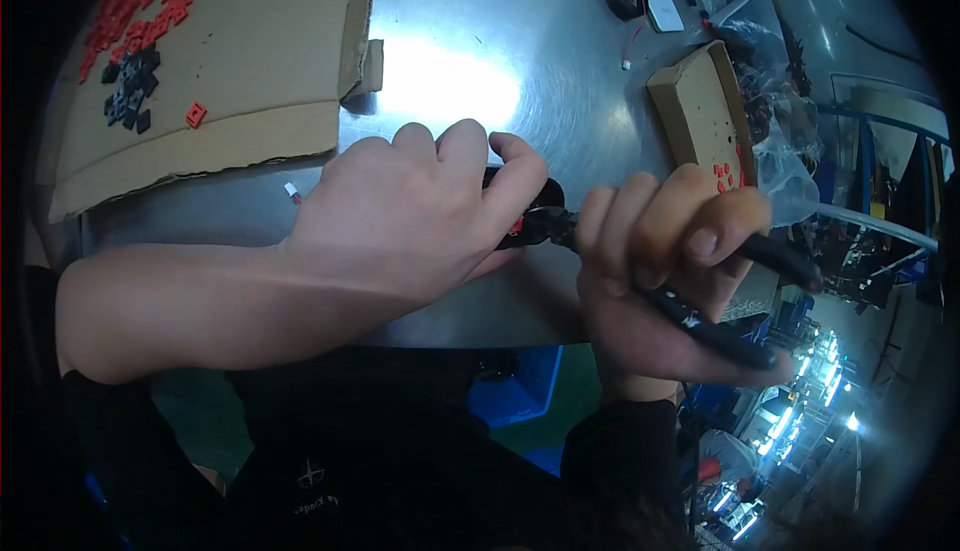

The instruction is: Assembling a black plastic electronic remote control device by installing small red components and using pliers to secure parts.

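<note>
Steel table (520,71): our right hand (660,271) grips black pliers (720,331), jaws at nine o'clock nipping a small part our left hand (420,221) pinches; steadiness next.

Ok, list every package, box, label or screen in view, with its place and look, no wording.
Flattened brown cardboard sheet: upper left of the metal table, strewn with small red and black pieces.
Shallow brown cardboard box: upper right, tilted, a few red pieces at its near end.
Clear plastic bag: right of that box, crumpled.
No screens or readable labels in view.
</note>
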Tool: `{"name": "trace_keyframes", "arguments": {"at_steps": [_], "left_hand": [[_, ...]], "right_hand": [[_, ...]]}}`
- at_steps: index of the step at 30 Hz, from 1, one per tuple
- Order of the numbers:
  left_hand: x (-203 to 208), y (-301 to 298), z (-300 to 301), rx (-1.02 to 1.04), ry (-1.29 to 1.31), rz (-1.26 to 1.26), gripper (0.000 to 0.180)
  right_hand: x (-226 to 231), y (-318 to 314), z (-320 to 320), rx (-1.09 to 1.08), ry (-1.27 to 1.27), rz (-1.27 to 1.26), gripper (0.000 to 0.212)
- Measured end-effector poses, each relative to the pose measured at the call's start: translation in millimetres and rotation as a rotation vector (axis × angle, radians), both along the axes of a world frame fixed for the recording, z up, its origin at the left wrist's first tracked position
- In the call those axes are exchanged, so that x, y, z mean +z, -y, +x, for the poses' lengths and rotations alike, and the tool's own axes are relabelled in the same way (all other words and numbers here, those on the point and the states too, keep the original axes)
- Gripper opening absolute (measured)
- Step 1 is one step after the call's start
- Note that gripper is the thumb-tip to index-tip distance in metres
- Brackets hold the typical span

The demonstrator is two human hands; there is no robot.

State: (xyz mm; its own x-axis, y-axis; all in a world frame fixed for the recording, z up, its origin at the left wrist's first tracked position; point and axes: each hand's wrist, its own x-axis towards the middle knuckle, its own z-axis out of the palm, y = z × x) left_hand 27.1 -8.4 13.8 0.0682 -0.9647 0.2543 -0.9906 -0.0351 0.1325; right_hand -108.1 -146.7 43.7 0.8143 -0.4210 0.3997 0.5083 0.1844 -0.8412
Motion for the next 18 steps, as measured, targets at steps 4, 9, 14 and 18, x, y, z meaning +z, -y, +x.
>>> {"name": "trace_keyframes", "arguments": {"at_steps": [4, 9, 14, 18], "left_hand": [[1.7, 2.5, -1.0, -0.003, -0.021, -0.003, 0.059], [2.2, 1.6, -1.1, 0.003, -0.017, 0.003, 0.058], [1.3, 4.3, -3.1, 0.052, -0.089, 0.062, 0.062], [0.1, 2.0, -2.8, 0.042, -0.065, 0.052, 0.061]], "right_hand": [[5.6, 0.2, -5.8, 0.056, -0.070, -0.030, 0.084], [-3.0, -2.8, 0.8, 0.047, -0.030, -0.064, 0.082], [-14.9, 0.2, 2.7, 0.078, 0.103, -0.392, 0.082], [-11.9, -7.0, 4.9, 0.029, 0.079, -0.250, 0.081]]}}
